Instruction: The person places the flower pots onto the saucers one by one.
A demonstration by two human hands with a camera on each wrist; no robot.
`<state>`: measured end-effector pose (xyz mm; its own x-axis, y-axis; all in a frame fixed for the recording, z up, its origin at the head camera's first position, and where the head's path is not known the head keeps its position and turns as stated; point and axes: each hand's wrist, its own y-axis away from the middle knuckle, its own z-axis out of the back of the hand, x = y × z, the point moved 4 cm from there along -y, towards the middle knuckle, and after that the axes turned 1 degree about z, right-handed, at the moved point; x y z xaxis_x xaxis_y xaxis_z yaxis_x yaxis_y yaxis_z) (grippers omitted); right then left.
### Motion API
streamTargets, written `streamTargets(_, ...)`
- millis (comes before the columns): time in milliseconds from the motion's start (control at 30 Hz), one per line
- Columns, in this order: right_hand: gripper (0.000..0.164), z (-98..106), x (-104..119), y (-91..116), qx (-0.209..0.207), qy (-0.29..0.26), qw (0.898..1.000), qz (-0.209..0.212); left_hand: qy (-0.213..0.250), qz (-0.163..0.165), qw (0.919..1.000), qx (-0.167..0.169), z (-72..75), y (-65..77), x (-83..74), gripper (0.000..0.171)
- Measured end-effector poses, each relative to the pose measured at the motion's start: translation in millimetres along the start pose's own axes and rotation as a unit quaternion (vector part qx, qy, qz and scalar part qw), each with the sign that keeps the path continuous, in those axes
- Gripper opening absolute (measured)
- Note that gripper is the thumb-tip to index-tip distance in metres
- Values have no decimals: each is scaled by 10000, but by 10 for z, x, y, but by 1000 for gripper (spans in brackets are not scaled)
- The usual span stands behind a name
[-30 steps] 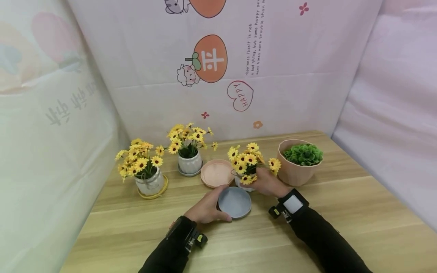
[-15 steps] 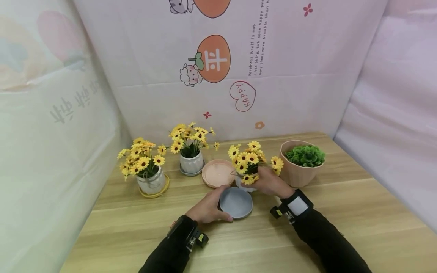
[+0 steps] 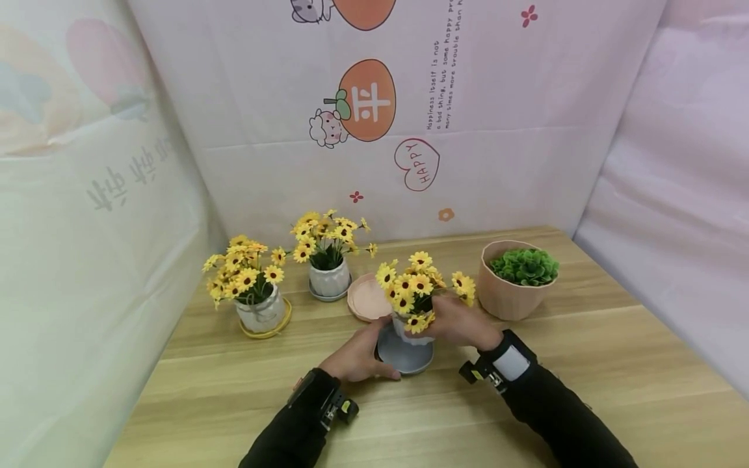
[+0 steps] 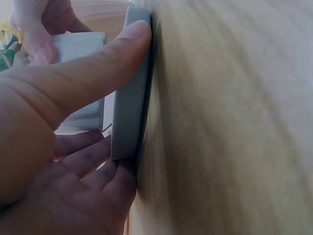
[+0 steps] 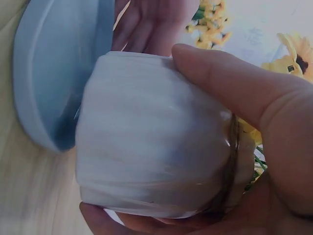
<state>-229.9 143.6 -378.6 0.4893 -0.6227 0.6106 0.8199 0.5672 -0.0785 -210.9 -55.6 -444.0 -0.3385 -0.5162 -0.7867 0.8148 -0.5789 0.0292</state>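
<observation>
In the head view my right hand (image 3: 459, 320) grips a small white flowerpot (image 5: 151, 137) of yellow daisies (image 3: 418, 284) and holds it over a blue-grey saucer (image 3: 405, 357). A cord is tied round the pot near its rim in the right wrist view. The pot's base sits just above the saucer, with a narrow gap between them in the left wrist view. My left hand (image 3: 359, 356) holds the saucer by its edge, thumb (image 4: 122, 46) on the near side and fingers on the far side. The saucer lies on the wooden table (image 3: 374, 429).
Two more daisy pots stand at the left: one white pot (image 3: 260, 312) on a yellow saucer (image 3: 283, 318), another pot (image 3: 329, 279) on a grey saucer. A pink saucer (image 3: 365, 298) lies behind my hands. A pink pot (image 3: 506, 292) with a green plant (image 3: 525, 266) stands at the right.
My right hand has lifted the daisy pot and moved it left and toward me, from behind the blue-grey saucer to over it. My left hand stays at the saucer.
</observation>
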Motion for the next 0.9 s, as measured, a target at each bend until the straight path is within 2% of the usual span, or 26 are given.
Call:
streamTargets(100,66,1,61,29,70,184,9998,82,20,81,10000,-30,0,-4,-6,111)
streamTargets(267,64,-10,118,48,164,308,9994,-76,-11,133,9999,-31,4,-1,-22,116)
streamTargets(500,75,-99,168,59,597,-355,9975,-135,70,295,9995,-24,5,24,-21,115)
streamTargets(600,75,-127,169,67,706,-421,9965,-168,105,293,9995,-47,4,31,-25,114)
streamTargets(700,75,-137,169,72,678,-259,9971,-245,153,308,9994,-52,4,33,-18,113)
streamTargets(900,74,-177,171,58,652,-12,9975,-272,180,128,9998,-27,11,41,-16,106)
